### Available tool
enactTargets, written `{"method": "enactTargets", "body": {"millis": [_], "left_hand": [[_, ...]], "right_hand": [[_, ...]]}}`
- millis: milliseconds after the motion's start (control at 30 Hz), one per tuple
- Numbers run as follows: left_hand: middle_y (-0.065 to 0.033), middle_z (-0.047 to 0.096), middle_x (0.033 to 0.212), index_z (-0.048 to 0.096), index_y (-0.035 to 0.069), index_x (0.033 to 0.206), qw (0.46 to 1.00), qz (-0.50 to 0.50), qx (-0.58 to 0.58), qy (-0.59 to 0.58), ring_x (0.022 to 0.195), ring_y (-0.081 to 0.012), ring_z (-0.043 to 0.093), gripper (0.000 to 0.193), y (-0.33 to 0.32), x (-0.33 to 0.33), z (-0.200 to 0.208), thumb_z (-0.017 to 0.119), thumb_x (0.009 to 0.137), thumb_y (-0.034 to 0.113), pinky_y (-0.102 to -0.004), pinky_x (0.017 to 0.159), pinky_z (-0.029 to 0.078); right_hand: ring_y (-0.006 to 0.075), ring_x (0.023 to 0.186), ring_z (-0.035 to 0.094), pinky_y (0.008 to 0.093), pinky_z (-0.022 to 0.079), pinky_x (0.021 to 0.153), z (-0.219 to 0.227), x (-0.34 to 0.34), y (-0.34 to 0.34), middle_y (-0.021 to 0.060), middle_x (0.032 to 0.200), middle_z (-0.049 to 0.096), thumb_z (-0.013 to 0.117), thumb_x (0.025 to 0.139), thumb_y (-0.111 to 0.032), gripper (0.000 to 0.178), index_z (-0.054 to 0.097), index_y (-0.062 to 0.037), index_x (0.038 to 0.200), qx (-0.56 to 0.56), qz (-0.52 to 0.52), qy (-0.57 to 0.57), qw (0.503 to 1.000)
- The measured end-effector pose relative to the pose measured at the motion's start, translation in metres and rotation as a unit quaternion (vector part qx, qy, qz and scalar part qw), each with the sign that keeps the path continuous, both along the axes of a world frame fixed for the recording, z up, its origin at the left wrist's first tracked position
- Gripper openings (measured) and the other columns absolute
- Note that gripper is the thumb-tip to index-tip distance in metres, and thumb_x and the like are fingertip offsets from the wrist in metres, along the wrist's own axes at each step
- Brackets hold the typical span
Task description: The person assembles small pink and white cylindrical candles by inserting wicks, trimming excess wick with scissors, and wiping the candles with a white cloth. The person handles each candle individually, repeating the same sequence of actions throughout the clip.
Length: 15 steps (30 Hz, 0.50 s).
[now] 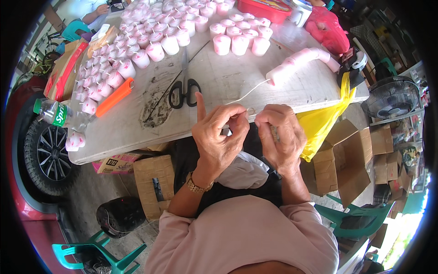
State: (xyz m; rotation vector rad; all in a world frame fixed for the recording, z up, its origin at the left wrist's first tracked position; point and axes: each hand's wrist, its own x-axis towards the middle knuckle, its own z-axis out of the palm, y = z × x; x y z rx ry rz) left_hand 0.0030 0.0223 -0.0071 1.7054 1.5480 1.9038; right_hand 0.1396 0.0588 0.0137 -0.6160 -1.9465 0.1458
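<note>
Near the table's front edge, my left hand [219,132] pinches a thin white string [248,93] between thumb and fingertips. Its index finger points up and away. My right hand [283,134] is closed beside it, fingertips pressed together on what looks like the string's end. A small loop of string shows between the two hands. From my left hand the string runs to a row of nested pink and white cups [296,64] lying on its side. Black-handled scissors [184,93] lie left of my hands, blades pointing away.
Many small pink and white cups [155,51] cover the table's far left; a smaller group [240,44] stands mid-table. An orange cutter [114,98] and a clear bottle [64,114] lie at left. A yellow bag [321,123] hangs from the right edge, near a fan [392,98].
</note>
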Motion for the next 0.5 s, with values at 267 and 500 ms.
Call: {"method": "enactTargets", "body": {"millis": [267,500], "left_hand": [[-0.0026,0.066,0.071,0.070,0.004,0.086,0.998,-0.040,-0.044,-0.037,0.055,-0.0135,0.059,0.011,-0.007,0.002,0.001,0.074,0.077,0.000,-0.0516,0.117,0.020],[-0.0039,0.067,0.072,0.071,0.004,0.087,0.997,-0.060,-0.054,0.001,0.057,-0.0149,0.058,0.005,-0.010,0.003,0.010,0.068,0.083,0.003,-0.0522,0.117,0.018]], "right_hand": [[0.0279,0.079,0.068,0.0333,0.055,0.066,-0.011,-0.004,0.001,0.0137,0.091,0.067,0.070,0.074,0.009,0.025,0.063,-0.0017,0.096,-0.007,-0.019,-0.003,1.000],[0.0284,0.074,0.068,0.0346,0.056,0.063,-0.006,-0.001,0.002,0.0147,0.088,0.066,0.071,0.071,0.008,0.024,0.063,0.0006,0.093,0.039,-0.026,-0.005,0.999]]}}
